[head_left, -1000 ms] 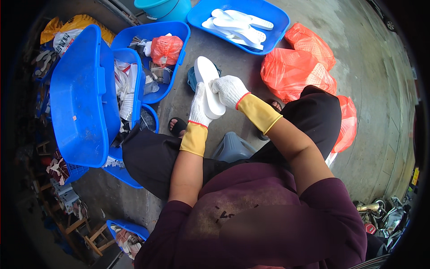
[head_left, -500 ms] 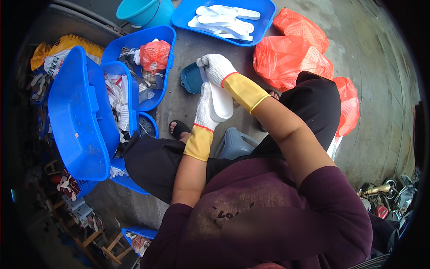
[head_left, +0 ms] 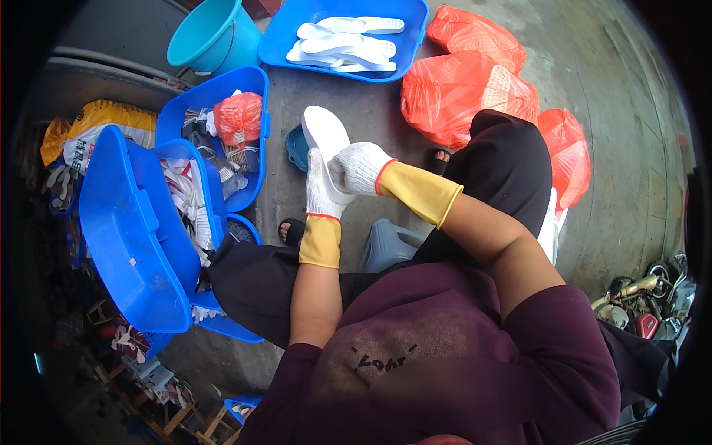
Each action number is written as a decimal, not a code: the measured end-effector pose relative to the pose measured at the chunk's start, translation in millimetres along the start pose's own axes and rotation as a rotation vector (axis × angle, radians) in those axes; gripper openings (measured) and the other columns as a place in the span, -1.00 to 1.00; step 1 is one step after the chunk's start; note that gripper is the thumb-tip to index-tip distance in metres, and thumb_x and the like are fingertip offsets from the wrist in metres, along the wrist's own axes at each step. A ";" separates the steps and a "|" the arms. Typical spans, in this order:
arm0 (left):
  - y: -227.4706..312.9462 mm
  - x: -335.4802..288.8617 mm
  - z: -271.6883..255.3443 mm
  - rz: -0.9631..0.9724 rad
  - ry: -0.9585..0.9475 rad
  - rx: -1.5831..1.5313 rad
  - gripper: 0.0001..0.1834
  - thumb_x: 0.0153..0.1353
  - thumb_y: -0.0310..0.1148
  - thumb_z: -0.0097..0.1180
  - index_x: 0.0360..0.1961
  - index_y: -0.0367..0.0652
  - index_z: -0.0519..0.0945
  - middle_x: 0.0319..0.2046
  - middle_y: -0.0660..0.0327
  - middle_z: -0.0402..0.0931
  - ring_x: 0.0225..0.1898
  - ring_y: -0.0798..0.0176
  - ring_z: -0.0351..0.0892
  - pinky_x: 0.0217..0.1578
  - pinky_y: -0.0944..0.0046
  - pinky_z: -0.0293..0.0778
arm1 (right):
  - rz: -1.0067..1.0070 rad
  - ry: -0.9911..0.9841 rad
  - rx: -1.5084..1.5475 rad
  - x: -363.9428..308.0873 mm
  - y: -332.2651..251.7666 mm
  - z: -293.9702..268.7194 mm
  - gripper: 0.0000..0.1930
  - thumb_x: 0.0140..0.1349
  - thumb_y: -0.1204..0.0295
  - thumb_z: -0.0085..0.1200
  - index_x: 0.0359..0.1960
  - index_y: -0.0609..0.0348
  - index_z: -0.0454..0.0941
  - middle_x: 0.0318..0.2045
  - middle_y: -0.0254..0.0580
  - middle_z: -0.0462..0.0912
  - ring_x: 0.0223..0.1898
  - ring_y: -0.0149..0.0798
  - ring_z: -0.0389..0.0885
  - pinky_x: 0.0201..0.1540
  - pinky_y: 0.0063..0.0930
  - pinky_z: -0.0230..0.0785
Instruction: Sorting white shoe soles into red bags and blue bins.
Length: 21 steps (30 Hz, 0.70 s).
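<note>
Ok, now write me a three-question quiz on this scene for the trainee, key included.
1. True or false: the left hand and the right hand are both gloved.
2. In the picture, what stands just left of the blue tub that holds white pieces?
A) a wooden chair
B) a turquoise bucket
C) a green crate
3. Short answer: what does the left hand hold?

Key:
1. True
2. B
3. A white sole

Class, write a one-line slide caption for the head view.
White sole in the gloved left hand, gloved right hand against it; blue tubs left, red bags right.
</note>
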<state>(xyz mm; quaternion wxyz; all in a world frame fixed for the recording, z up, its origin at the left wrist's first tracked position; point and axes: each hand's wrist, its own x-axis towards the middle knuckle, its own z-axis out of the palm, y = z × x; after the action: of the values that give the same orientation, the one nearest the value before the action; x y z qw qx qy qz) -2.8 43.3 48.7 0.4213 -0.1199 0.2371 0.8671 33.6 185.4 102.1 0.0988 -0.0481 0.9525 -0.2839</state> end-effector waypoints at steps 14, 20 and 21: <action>6.1 57.6 90.2 -0.029 -0.274 0.217 -0.44 0.57 0.01 -0.04 0.39 -0.12 0.43 0.28 0.10 0.53 0.26 0.09 0.54 0.27 0.12 0.47 | 0.203 0.683 -0.073 110.1 82.1 -117.2 -0.75 0.27 0.41 0.13 -0.12 -0.16 0.83 -0.14 -0.04 0.81 -0.05 0.00 0.80 -0.03 -0.08 0.62; 58.9 188.0 128.0 0.068 -0.189 0.497 -0.45 0.56 0.02 -0.14 0.36 -0.11 0.39 0.28 -0.04 0.46 0.25 -0.14 0.50 0.31 -0.22 0.38 | 0.592 0.383 -0.069 36.2 165.0 -227.8 -0.60 0.14 0.47 0.22 0.06 0.01 0.75 -0.07 0.03 0.80 -0.02 0.09 0.79 -0.06 0.01 0.64; 60.2 199.9 154.1 0.078 -0.102 0.527 -0.42 0.58 0.08 -0.22 0.40 -0.06 0.36 0.32 -0.04 0.42 0.26 -0.28 0.46 0.34 -0.42 0.32 | 0.618 0.424 -0.050 9.7 187.4 -228.0 -0.55 0.14 0.49 0.18 0.12 -0.04 0.73 -0.04 0.02 0.78 0.02 0.09 0.77 0.00 -0.01 0.62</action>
<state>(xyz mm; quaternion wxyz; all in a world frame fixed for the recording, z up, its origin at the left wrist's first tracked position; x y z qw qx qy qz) -174.6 224.9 118.1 0.4155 0.0470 0.4376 0.7960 -31.6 461.5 184.1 -0.0209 0.2993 0.9280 -0.2210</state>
